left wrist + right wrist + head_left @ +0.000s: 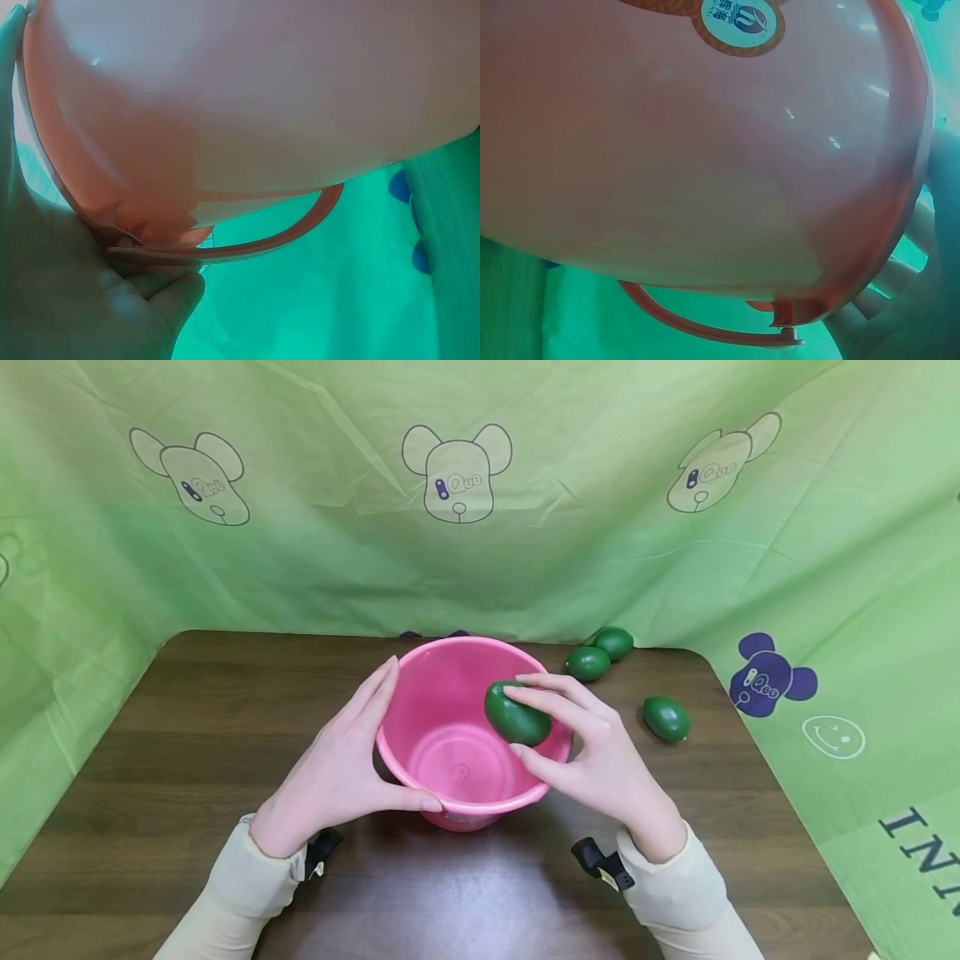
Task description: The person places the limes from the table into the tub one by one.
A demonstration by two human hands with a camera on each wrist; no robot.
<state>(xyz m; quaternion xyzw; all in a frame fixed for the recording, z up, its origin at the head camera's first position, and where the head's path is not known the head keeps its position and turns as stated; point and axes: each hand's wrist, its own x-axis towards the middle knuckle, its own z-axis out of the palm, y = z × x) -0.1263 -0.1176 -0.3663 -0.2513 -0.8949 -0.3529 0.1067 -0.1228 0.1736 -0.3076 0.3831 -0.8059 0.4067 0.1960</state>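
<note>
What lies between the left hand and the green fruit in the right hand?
In the head view, only the pink bucket, its rim and open inside, lies between the left hand and the green fruit.

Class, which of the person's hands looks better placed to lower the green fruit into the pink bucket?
Probably the right hand: it grips the green fruit over the pink bucket, while the left hand is busy holding the bucket.

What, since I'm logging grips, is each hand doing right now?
Left hand: holding the bucket.
Right hand: holding a green fruit.
</note>
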